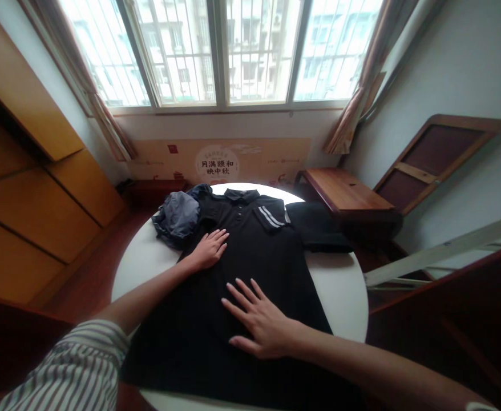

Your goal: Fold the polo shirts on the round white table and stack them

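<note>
A black polo shirt (250,251) lies spread flat on a round white table (340,291), collar toward the window, with white stripes on one sleeve. My left hand (210,248) rests flat on the shirt's left chest area, fingers stretched out. My right hand (259,319) lies flat on the shirt's lower middle, fingers spread. Neither hand holds anything.
A crumpled grey-blue garment (177,217) lies on the table's far left. A folded black garment (319,228) sits at the far right edge. A wooden bench (344,194) stands beyond the table, wooden cabinets (32,194) to the left, a window behind.
</note>
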